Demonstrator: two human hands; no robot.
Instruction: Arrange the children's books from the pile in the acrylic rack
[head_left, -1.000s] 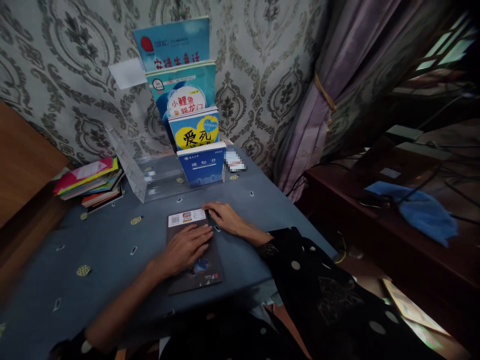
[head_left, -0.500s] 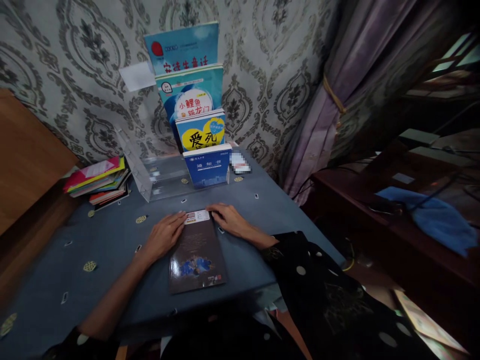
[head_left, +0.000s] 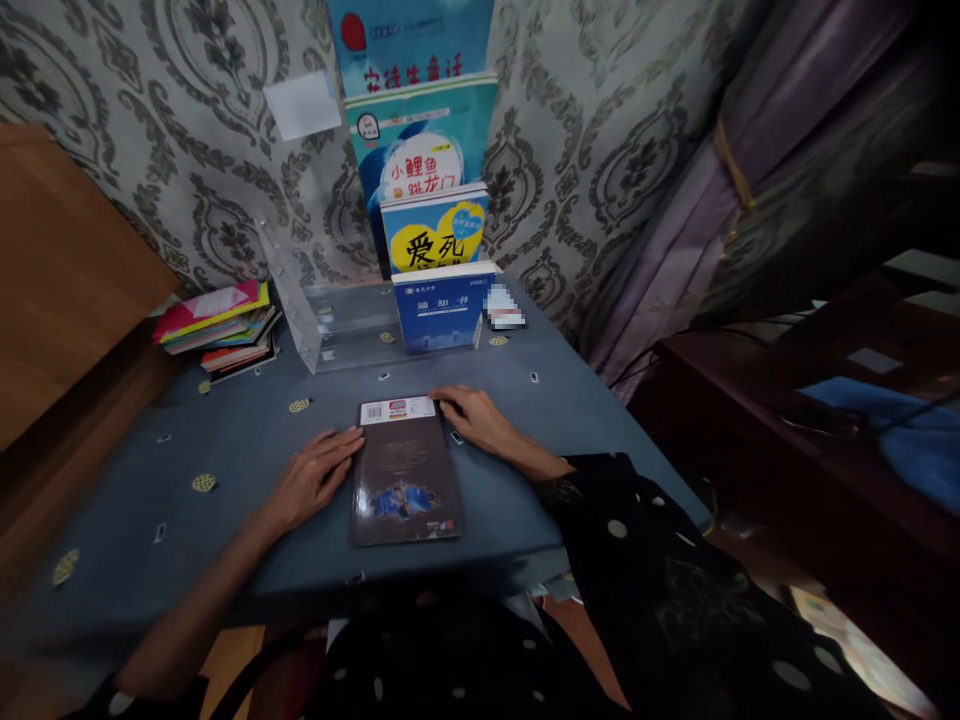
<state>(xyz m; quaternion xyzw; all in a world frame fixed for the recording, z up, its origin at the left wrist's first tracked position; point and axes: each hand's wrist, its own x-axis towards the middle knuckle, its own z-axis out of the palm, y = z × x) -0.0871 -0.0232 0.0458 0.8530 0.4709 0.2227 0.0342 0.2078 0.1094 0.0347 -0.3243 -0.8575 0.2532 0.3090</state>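
Note:
A dark book [head_left: 405, 475] with a white barcode strip at its far end lies flat on the blue tablecloth [head_left: 225, 450] in front of me. My left hand [head_left: 311, 477] rests flat on the cloth, fingers stretched out and touching the book's left edge. My right hand [head_left: 472, 415] lies at the book's far right corner, fingers loosely extended on the cloth and touching that corner. Neither hand holds anything.
A clear acrylic rack [head_left: 330, 315] at the wall carries several blue books [head_left: 439, 300] stepped upward. A stack of colourful books [head_left: 217, 325] lies at the back left. A curtain [head_left: 675, 190] hangs right, beside a dark wooden bench with a blue cloth [head_left: 915, 440].
My left hand slid off the book's cover to its left edge. The right hand stayed at the far corner. The view shifted, so everything sits further right.

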